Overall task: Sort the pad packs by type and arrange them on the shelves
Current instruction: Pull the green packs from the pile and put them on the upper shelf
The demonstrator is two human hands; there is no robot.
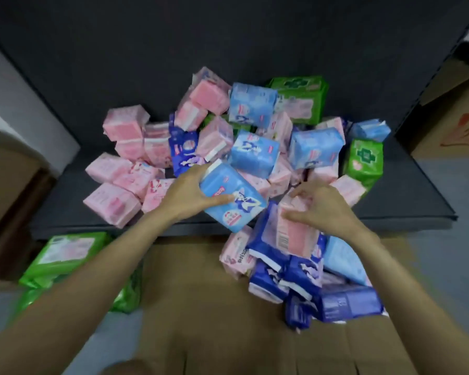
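A jumbled heap of pad packs lies on a dark grey shelf (406,190): pink packs (123,123) at the left, light blue packs (255,152) in the middle, green packs (298,100) at the back right. My left hand (188,192) grips a light blue pack (232,200) at the heap's front edge. My right hand (324,205) holds a pink pack (295,228) over a pile of dark blue packs (303,274) that spills off the shelf's front.
Flattened cardboard (206,301) covers the floor below the shelf. Green packs (65,255) lie on the floor at the left. Cardboard boxes stand at the far left (8,185) and the far right (452,117). The shelf's back half (173,50) is bare.
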